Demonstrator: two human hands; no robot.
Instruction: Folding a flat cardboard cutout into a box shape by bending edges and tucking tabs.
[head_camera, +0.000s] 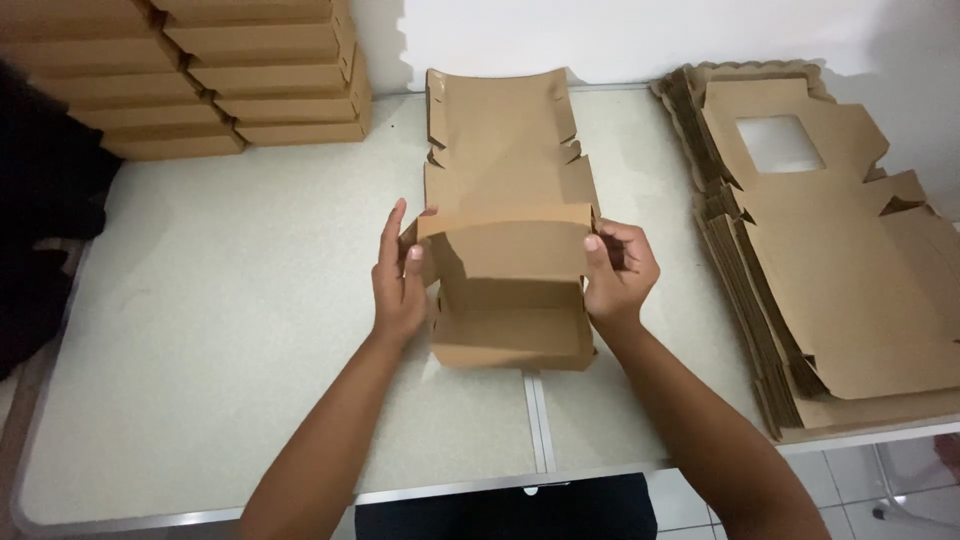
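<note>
A brown cardboard box (510, 250) lies partly folded at the middle of the table, its near walls standing up and its lid flap stretched flat away from me. My left hand (398, 275) presses against the box's left side wall with fingers upright. My right hand (620, 272) grips the right side wall, thumb on the inner panel. Both hands hold the raised middle panel between them.
A pile of flat brown box blanks (830, 250) with a window cut-out lies on the right. Stacks of finished closed boxes (200, 70) stand at the far left. The pale table (230, 330) has a seam near its front edge.
</note>
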